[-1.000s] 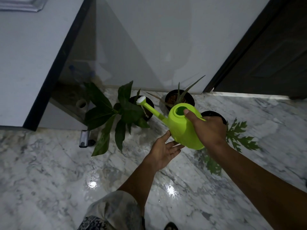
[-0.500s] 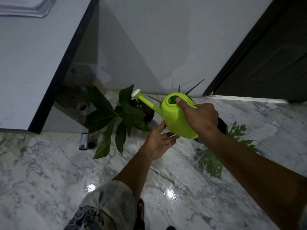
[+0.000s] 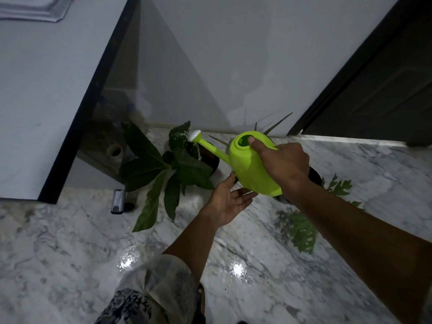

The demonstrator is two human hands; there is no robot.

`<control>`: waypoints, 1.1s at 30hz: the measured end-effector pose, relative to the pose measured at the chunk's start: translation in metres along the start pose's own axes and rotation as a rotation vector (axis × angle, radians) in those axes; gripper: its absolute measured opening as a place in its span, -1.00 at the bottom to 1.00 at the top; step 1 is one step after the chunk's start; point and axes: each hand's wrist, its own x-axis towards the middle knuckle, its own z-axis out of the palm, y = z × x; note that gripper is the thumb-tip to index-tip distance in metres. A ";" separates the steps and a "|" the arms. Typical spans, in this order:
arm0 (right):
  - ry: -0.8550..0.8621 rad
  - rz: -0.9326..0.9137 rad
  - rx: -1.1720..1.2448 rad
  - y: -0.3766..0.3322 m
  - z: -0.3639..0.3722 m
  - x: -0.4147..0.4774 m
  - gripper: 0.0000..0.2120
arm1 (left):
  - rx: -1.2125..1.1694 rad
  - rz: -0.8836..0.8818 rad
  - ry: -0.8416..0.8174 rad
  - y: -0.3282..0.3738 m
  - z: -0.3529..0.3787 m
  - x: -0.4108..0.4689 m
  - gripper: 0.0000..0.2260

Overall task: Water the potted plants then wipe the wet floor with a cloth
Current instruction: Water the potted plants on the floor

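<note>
The watering can (image 3: 252, 169) has tipped forward, now sprinkling the broad-leaved plant (image 3: 184, 164).

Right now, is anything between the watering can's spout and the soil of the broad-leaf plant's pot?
Yes. The plant's own leaves spread over the pot beneath the white rose of the watering can, so water hits a leaf first. The right hand grips the can; the open left hand is under it.

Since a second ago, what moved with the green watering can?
The right hand swung the watering can left, so its white spout head now sits over the big-leaf plant, with water on the leaves. The left hand stays open under the can. Pots and wet floor look unchanged.
</note>
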 end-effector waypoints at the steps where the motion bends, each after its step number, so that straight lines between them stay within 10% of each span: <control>1: 0.005 0.005 -0.008 0.001 0.001 0.001 -0.29 | 0.001 -0.006 -0.001 -0.001 0.000 0.001 -0.55; 24: 0.001 0.049 -0.006 0.000 0.001 0.001 -0.17 | 0.000 -0.017 0.015 -0.002 0.001 0.004 -0.56; 33: 0.110 0.258 0.333 0.047 -0.029 0.008 -0.46 | 0.282 0.037 0.020 -0.004 0.026 0.030 -0.54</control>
